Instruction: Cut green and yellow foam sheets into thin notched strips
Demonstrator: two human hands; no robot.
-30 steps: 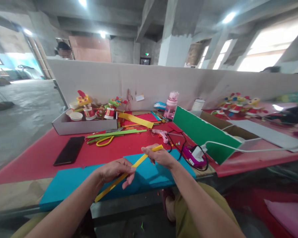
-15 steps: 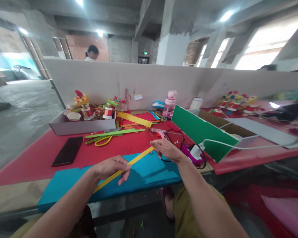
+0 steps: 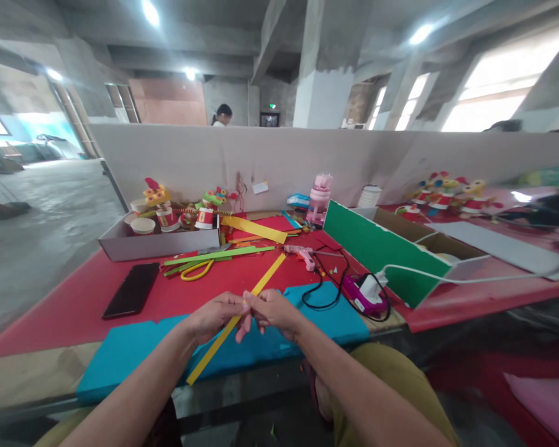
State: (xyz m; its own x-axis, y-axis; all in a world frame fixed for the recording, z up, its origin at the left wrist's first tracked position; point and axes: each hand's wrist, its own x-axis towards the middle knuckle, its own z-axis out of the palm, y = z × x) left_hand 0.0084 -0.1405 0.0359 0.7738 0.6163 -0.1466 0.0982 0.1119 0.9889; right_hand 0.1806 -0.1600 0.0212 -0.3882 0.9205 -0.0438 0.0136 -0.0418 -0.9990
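Note:
A long yellow paper strip [image 3: 212, 359] slants across my two hands, its upper end over the red table covering and its lower end near the front edge. My left hand [image 3: 223, 313] pinches the strip around its middle. Right beside it, my right hand [image 3: 270, 310] also grips the strip, so the fingertips of both hands meet. Below them lies a blue sheet [image 3: 135, 347]. Beyond the strip's upper end rests a pink glue gun [image 3: 302, 253] with a black cord.
At left are a black phone [image 3: 131, 290], yellow-handled scissors [image 3: 198, 270], green strips [image 3: 218, 254] and a box [image 3: 163, 245] with cup figures. To the right stand a purple power strip [image 3: 366, 295] and a green-sided box [image 3: 382, 248]. A person [image 3: 222, 115] is behind the partition [image 3: 177, 149].
My right hand has slid down along the yellow paper strip to meet my left hand, leaving its upper end free. The person behind the partition appears farther right.

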